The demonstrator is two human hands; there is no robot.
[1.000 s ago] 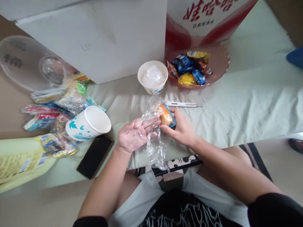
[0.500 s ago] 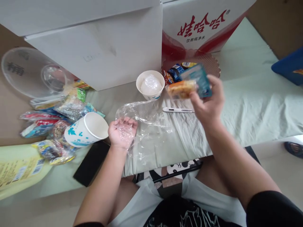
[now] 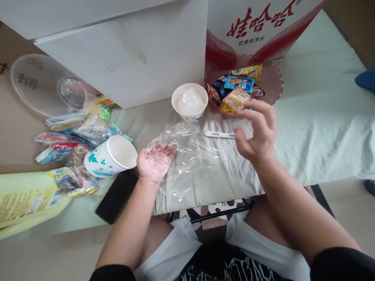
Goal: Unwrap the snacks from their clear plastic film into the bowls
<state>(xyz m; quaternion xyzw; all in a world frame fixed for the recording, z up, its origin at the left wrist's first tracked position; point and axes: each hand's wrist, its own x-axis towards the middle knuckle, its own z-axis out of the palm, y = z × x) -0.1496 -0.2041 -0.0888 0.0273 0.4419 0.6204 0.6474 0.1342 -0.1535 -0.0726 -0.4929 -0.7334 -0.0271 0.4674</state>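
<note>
My left hand [image 3: 155, 162] lies palm up on the cloth with its fingers curled around part of a clear plastic bag [image 3: 190, 156], which spreads crumpled to its right. My right hand [image 3: 258, 130] is raised with fingers apart and nothing in them, just in front of a ribbed clear plate [image 3: 274, 84]. On that plate are a wrapped pastry [image 3: 236, 98], a blue snack packet [image 3: 239, 83], a yellow packet [image 3: 249, 72] and other small packets. A white box cutter [image 3: 218, 134] lies between the hands. Behind it stands a paper cup [image 3: 191, 117] with something white and plastic-wrapped inside.
A tipped paper cup [image 3: 101, 160] lies left of my left hand, by several wrapped snacks [image 3: 74, 181]. A clear plastic tub [image 3: 32, 88] lies behind them. A black flat box [image 3: 117, 197], a yellow bag [image 3: 26, 203], and large cartons [image 3: 123, 66] surround the work area.
My right hand has let go of the wrapped pastry and the blue packet, which now lie on the plate. My left hand stays by the clear plastic bag.
</note>
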